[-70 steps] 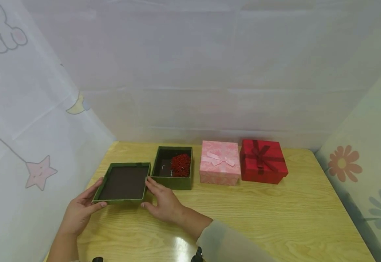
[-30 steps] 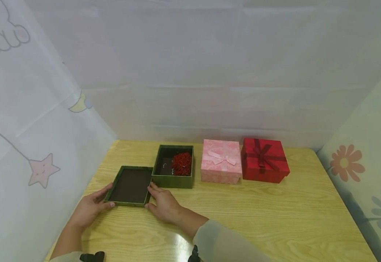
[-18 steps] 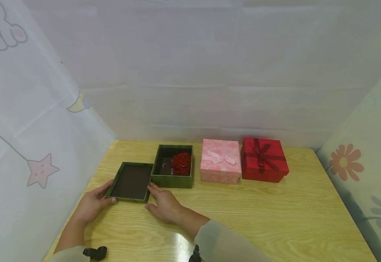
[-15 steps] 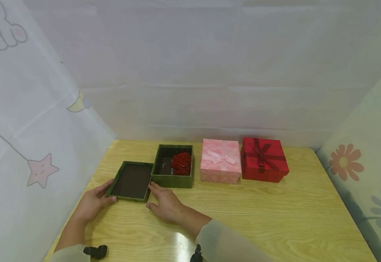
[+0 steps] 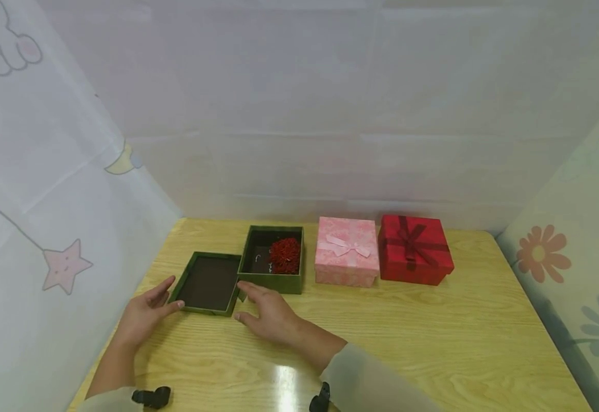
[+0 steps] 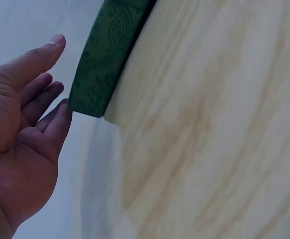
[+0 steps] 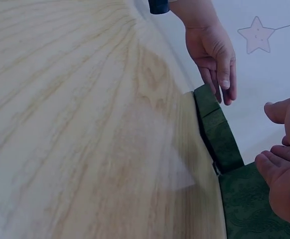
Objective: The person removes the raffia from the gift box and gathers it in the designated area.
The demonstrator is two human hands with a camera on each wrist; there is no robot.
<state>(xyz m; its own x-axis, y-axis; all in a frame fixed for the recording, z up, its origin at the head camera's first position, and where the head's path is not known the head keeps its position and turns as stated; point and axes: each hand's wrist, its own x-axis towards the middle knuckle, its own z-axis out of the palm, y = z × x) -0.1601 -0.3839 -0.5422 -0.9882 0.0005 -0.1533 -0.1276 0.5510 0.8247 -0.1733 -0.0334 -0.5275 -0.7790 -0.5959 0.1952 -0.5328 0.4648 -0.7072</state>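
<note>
An upturned green lid (image 5: 207, 284) with a dark inside lies on the table at the left. My left hand (image 5: 142, 315) is beside its near left corner with fingers spread loosely; in the left wrist view, a fingertip is right at the lid's patterned green side (image 6: 105, 59). At the lid's right edge is my right hand (image 5: 270, 313), fingers extended and thumb apart, gripping nothing. Behind that hand stands the uncovered green box (image 5: 273, 282), holding red shredded paper (image 5: 285, 256) on its right side and small white marks or bits on its dark floor.
A pink gift box (image 5: 346, 252) with a bow stands right of the green box. Beside it is a red gift box (image 5: 415, 250) with dark ribbon. The wooden table (image 5: 407, 343) meets printed white cloth (image 5: 299, 114) at the back and sides.
Both hands held the green lid and lowered it onto the table, to the right, beside the green box. They have since loosened, and the right hand has drawn slightly to the right.
</note>
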